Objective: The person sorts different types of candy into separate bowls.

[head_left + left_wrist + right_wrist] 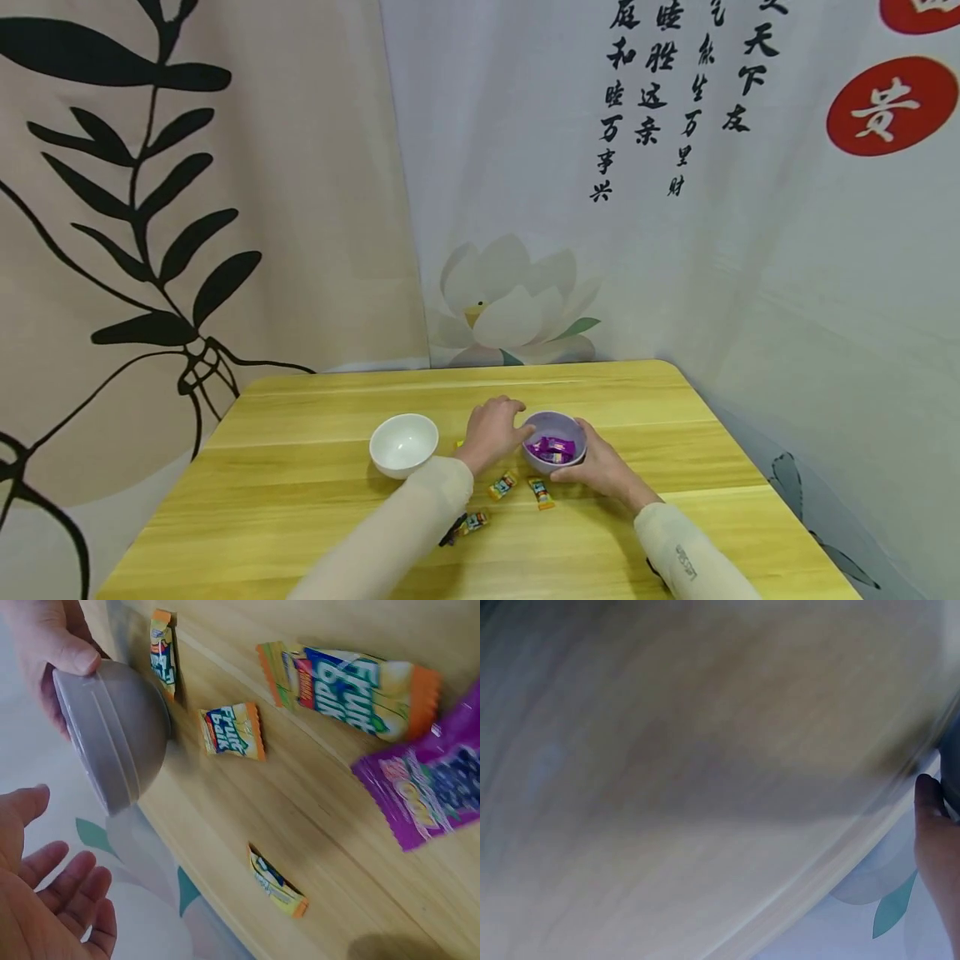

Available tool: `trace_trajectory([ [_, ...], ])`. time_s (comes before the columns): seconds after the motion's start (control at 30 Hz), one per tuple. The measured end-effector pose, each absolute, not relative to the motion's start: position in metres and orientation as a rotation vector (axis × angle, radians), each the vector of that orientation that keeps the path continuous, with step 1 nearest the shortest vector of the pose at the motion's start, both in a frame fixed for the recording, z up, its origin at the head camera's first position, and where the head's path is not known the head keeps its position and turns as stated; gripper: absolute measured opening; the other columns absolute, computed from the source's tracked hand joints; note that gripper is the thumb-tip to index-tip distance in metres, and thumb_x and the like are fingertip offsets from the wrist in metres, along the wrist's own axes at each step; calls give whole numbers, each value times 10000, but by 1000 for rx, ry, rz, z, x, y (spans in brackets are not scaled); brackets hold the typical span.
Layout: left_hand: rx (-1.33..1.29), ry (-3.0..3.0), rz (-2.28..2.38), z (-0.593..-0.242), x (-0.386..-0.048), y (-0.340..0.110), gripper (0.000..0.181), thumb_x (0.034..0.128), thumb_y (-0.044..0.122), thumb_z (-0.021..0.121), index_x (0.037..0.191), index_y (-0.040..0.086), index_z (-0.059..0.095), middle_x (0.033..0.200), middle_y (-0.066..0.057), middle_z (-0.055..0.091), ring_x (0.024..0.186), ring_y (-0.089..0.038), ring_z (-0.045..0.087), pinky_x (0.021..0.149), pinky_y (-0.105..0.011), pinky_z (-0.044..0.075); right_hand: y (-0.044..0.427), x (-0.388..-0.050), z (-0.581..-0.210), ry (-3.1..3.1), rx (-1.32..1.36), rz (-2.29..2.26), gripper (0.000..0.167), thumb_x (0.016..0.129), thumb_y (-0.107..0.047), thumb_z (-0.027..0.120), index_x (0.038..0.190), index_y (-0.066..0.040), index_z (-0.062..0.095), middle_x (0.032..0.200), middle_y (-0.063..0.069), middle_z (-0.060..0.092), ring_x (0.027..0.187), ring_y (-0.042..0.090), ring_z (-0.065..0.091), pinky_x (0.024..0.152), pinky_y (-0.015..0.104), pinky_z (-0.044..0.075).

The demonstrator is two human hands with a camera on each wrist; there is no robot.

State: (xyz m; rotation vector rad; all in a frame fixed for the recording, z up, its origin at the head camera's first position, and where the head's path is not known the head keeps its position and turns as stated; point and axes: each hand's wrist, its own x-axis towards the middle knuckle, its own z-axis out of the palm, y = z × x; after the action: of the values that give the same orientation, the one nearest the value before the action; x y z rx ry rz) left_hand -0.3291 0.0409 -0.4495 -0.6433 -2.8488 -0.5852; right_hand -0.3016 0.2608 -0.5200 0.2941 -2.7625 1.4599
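"Wood-grain worktop (300, 500), printed curtain (322, 167) behind. What's in the bowls?"

"Purple-wrapped sweets (555, 450) lie in the lilac bowl (558, 423), which the right hand (600, 467) grips by its side. A white bowl (405, 442) stands to the left."

"And the left hand (492, 429)?"

"Beside the lilac rim, fingers loosely spread."

"Anything hidden?"

"The head view mostly loses one yellow sweet (277, 883) behind the left wrist; the right wrist view is blurred."

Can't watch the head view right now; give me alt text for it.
The right hand holds a purple bowl containing purple packets, with the left hand open beside it. Yellow packets lie on the wooden table nearer the camera, and a white bowl stands to the left.
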Motion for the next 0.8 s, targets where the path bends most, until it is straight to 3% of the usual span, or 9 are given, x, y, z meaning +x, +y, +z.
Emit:
trace_trajectory([
  [0.8,-614,-2835,-725,-444,-292,-9,458,878,432,738,1167,78,711,1045,-64,679,942,-241,647,821,-427,518,260,-299,-518,-2791,250,1421,1129,679,-330,922,1523,-7,245,1424,224,478,1307,412,446,1076,608,305],
])
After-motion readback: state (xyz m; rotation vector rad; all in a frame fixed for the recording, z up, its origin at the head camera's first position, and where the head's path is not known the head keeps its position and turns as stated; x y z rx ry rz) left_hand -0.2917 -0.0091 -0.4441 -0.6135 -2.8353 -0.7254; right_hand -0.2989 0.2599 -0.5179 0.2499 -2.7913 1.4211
